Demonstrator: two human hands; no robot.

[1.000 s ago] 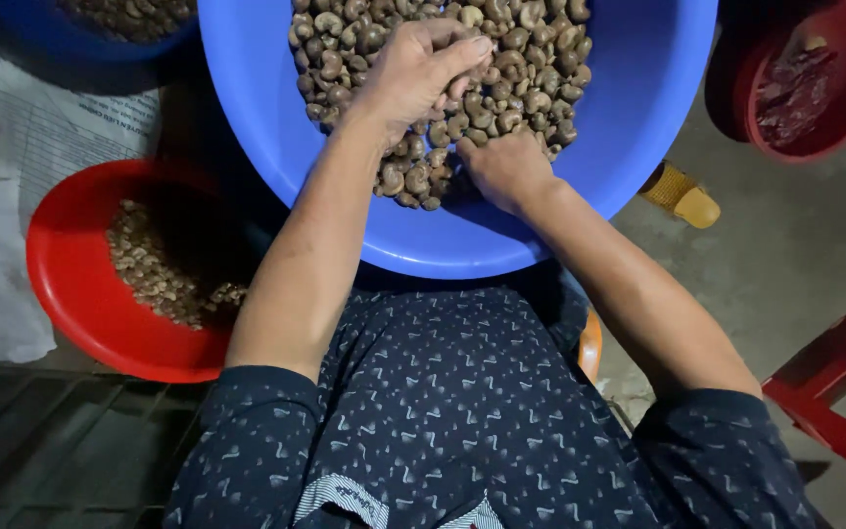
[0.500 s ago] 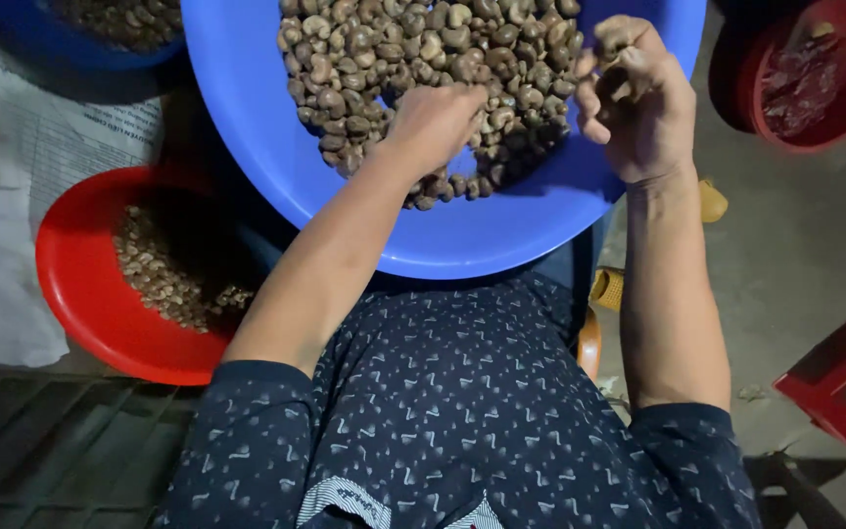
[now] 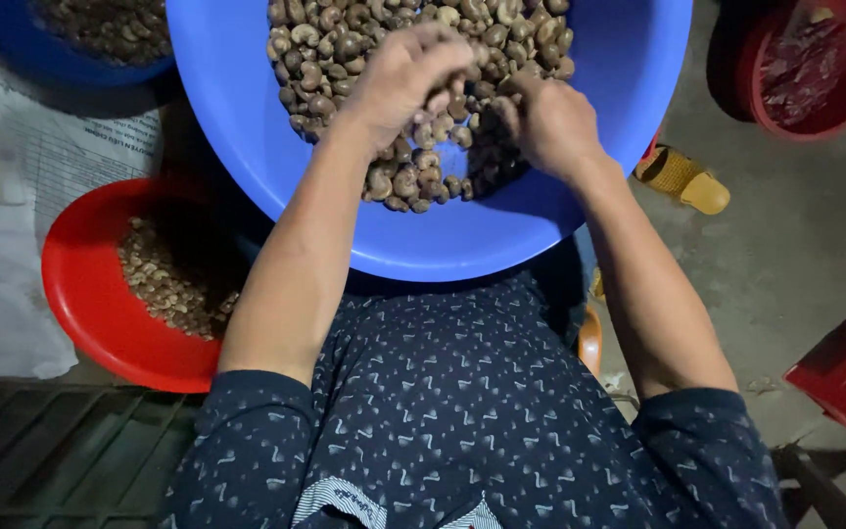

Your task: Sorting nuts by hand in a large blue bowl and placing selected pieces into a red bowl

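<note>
Head view looks straight down on both my hands in the big blue basin [image 3: 589, 211] at the top centre of the frame. Left hand [image 3: 399, 83] hovers over the heap of brown nuts [image 3: 345, 49], fingers curled together around a few of them. Right hand [image 3: 550, 122] lies just beside it on the heap, fingers bent under, so I cannot tell whether they grip anything. At lower left a red bowl [image 3: 80, 323] holds paler kernels; a yellow sandal [image 3: 682, 178] lies to the right
</note>
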